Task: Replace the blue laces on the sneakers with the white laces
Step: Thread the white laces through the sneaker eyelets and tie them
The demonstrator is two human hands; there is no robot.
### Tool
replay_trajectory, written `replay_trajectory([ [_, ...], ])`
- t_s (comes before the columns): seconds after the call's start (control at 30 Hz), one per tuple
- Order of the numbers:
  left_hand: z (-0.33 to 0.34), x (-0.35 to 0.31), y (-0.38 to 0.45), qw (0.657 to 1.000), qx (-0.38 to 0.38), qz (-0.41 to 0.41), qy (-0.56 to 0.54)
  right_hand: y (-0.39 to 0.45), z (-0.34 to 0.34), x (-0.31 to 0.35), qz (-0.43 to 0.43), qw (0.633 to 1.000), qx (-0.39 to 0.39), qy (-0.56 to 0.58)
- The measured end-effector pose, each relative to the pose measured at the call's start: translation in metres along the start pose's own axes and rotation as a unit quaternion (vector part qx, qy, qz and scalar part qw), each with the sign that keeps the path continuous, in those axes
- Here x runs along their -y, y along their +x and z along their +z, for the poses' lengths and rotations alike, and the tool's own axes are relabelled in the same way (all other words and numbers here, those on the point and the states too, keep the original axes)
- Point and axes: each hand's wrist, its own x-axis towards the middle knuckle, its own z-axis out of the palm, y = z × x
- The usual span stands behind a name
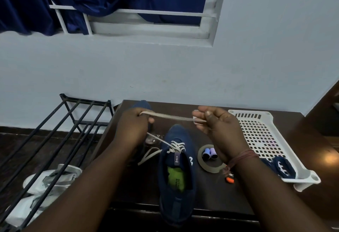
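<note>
Right now both hands hold the white lace (166, 116) stretched taut above the sneaker (177, 167) on the table (211, 191): left hand (133, 125) fisted around one stretch, right hand (218, 123) pinching the end. Keeping that tension even, I'd say, should let the crossings over the tongue settle flat before tying.

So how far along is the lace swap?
The near sneaker already has white lace through several eyelets. Both hands, left and right, hold it stretched taut. The second sneaker is mostly hidden, so its state is unclear.
</note>
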Motion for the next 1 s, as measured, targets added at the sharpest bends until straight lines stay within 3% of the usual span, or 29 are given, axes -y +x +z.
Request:
replay_trajectory([
  [0.1, -0.004, 0.009, 0.006, 0.998, -0.012, -0.055, -0.026, -0.001, -0.002, -0.007, 0.041, 0.998, 0.002, -0.052],
  [0.2, -0.001, 0.012, 0.01, 0.985, 0.062, -0.047, 0.157, -0.004, 0.007, -0.013, 0.075, 0.996, 0.006, -0.057],
  [0.27, 0.005, 0.005, 0.003, 0.945, 0.144, 0.025, 0.293, -0.005, 0.014, -0.017, 0.093, 0.996, 0.006, -0.015],
  [0.4, 0.03, 0.006, -0.017, 0.916, 0.219, 0.192, 0.275, -0.007, 0.023, -0.024, 0.111, 0.993, 0.024, 0.006],
  [0.6, 0.054, 0.023, -0.022, 0.895, 0.071, 0.323, 0.3, -0.009, 0.027, -0.045, 0.104, 0.991, -0.014, -0.085],
  [0.77, 0.065, 0.023, -0.035, 0.905, 0.014, 0.34, 0.256, -0.003, 0.026, -0.049, 0.158, 0.987, -0.024, -0.014],
  [0.9, 0.064, 0.021, -0.04, 0.95, 0.008, 0.25, 0.187, -0.002, 0.026, -0.048, 0.163, 0.986, 0.002, -0.029],
  [1.0, 0.055, 0.017, -0.032, 0.97, 0.043, 0.176, 0.161, -0.005, 0.016, -0.04, 0.14, 0.976, 0.055, -0.159],
])
